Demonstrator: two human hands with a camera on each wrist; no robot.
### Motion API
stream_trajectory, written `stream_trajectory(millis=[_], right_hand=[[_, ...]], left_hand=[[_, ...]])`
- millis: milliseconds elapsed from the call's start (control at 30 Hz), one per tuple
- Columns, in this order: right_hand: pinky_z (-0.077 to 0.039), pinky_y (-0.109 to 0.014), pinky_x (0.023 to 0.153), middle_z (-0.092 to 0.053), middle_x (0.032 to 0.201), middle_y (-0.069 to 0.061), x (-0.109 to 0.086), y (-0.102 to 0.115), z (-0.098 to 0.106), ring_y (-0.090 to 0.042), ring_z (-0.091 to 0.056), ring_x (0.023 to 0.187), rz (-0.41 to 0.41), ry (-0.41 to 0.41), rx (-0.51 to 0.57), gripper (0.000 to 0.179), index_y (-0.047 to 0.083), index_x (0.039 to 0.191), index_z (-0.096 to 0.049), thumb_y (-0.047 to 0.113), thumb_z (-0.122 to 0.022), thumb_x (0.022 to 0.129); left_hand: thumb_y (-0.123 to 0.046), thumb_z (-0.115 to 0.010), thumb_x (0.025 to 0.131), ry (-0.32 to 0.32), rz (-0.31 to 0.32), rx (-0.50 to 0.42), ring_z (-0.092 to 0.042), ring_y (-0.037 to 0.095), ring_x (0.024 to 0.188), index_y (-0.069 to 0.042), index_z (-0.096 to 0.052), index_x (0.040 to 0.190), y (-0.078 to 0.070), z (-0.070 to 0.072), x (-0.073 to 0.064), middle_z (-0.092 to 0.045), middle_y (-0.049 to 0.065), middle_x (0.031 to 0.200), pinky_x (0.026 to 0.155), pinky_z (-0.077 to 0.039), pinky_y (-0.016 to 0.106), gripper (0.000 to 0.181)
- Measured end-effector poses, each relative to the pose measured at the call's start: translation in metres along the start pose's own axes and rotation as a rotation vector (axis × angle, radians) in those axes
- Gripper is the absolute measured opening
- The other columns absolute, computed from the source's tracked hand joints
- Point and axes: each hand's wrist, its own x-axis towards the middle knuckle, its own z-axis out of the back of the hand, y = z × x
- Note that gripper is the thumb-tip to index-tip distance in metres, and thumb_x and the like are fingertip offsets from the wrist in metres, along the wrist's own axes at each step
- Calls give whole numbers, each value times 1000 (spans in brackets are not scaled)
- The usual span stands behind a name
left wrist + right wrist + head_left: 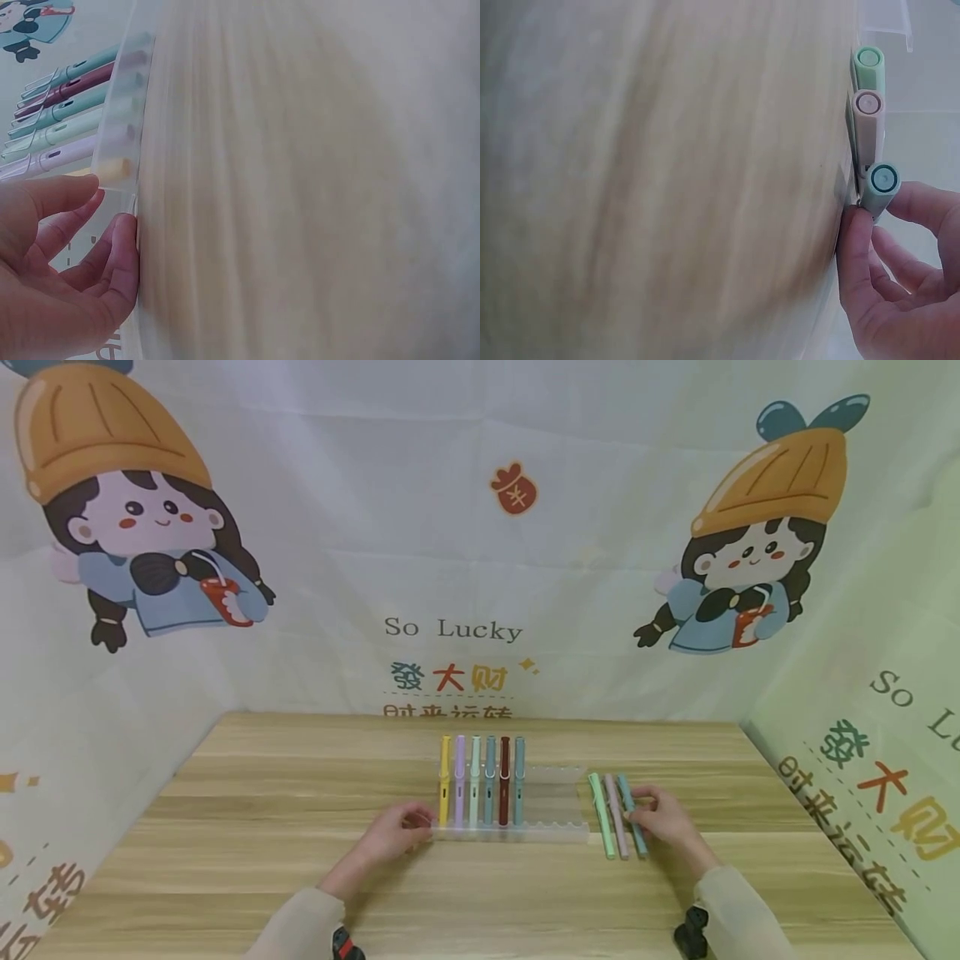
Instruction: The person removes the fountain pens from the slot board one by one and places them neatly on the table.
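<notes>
A clear plastic pen rack (555, 832) stands on the table with several capped pens side by side in its left part: yellow (445, 781), lilac, pale green, blue, dark red (505, 781) and blue. At the rack's left front corner, my left hand (397, 828) holds its end between thumb and fingers, close by the yellow pen (114, 169). Right of the rack lie a light green pen (602, 817), a pink pen (617, 818) and a teal-blue pen (632, 818). My right hand (666, 818) pinches that teal-blue pen (883, 180), its end slightly raised beside the pink one (868, 124).
The wooden table (300, 777) reaches back to a printed cloth backdrop (360, 527), which also rises along both sides. Notches run along the rack's front and back edges, and its right part holds no pens. A dark wrist device (692, 933) sits at the right sleeve.
</notes>
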Motion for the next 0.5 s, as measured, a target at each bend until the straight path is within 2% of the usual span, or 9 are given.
stream_trajectory(millis=[167, 500], right_hand=[[-47, -29, 54, -56, 79, -14, -2, 0, -1, -18, -54, 62, -20, 2, -15, 43, -14, 115, -42, -2, -57, 76], [-49, -31, 55, -56, 79, -15, 0, 2, -3, -18, -56, 64, -18, -16, -36, 42, -15, 113, -42, -3, -58, 76]], left_hand=[[2, -57, 79, 15, -15, -15, -51, 19, 65, 6, -56, 95, 0, 0, -2, -55, 8, 81, 54, -47, 31, 16], [2, -57, 80, -3, -36, -3, -52, 19, 67, 5, -56, 95, 1, -1, 0, -56, 9, 83, 54, -47, 33, 16]])
